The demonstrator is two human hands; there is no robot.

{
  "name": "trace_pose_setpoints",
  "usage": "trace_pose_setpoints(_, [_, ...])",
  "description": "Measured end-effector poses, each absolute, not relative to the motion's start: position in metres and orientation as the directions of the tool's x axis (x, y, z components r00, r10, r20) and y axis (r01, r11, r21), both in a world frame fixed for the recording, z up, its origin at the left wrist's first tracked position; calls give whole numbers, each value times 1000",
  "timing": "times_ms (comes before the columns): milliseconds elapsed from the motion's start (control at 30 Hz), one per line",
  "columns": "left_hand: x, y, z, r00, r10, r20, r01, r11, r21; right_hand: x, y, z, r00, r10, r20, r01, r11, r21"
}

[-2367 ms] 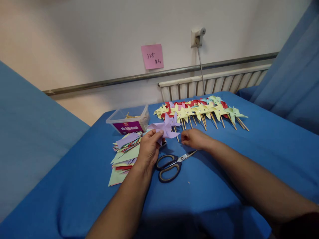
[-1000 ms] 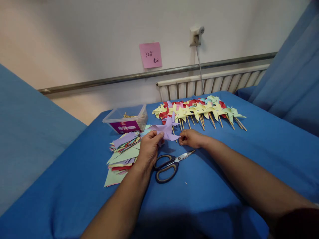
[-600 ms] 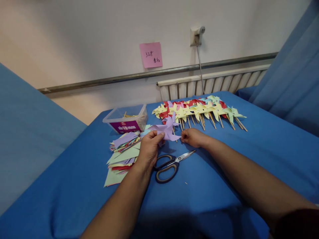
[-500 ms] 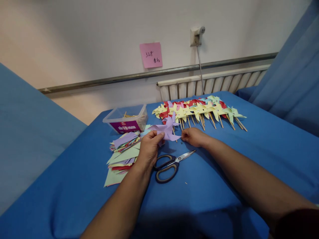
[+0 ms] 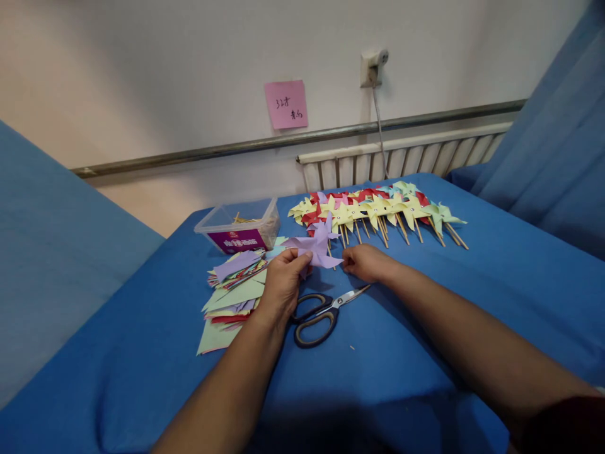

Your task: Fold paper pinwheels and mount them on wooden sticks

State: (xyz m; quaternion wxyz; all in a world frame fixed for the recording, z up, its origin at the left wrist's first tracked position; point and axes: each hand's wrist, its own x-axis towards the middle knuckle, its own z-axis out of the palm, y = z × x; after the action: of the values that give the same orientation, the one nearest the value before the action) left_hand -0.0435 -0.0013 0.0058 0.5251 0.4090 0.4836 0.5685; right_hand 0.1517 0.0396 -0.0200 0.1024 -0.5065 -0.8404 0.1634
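Observation:
My left hand (image 5: 282, 282) is closed on a purple paper pinwheel (image 5: 317, 244), pinching it at its lower left edge just above the blue table (image 5: 387, 353). My right hand (image 5: 365, 261) rests on the table right of the pinwheel, fingers curled together in a pinch near its lower right tip; what they hold is too small to make out. Black-handled scissors (image 5: 321, 313) lie on the table just below both hands.
A row of finished paper pinwheels on wooden sticks (image 5: 378, 211) lies behind my hands. A pile of coloured paper squares (image 5: 234, 287) sits at the left. A clear plastic box of sticks (image 5: 241, 226) stands behind it. Blue cloth partitions flank the table.
Almost nothing has moved. My right hand has shifted a few millimetres near the pinwheel's tip, and my left hand keeps the same hold.

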Motion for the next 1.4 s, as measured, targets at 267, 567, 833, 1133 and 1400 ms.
trace_pose_setpoints(267, [-45,-1,5,-111,992,-57,-199,34,979,152,40,-23,-457,889,28,819,433,-376])
trace_pose_setpoints(567, [-44,-2,5,-106,993,-47,-208,24,978,155,44,-26,-499,865,49,763,465,-449])
trace_pose_setpoints(833, [-44,-1,8,-128,991,-46,-183,22,983,163,49,-34,-529,847,53,681,461,-569])
trace_pose_setpoints(1133, [-43,-2,8,-131,990,-52,-186,27,982,162,49,-28,-520,854,25,713,450,-537])
trace_pose_setpoints(1400, [-43,-3,7,-149,988,-37,-143,16,990,164,54,-34,-507,862,4,718,425,-552])
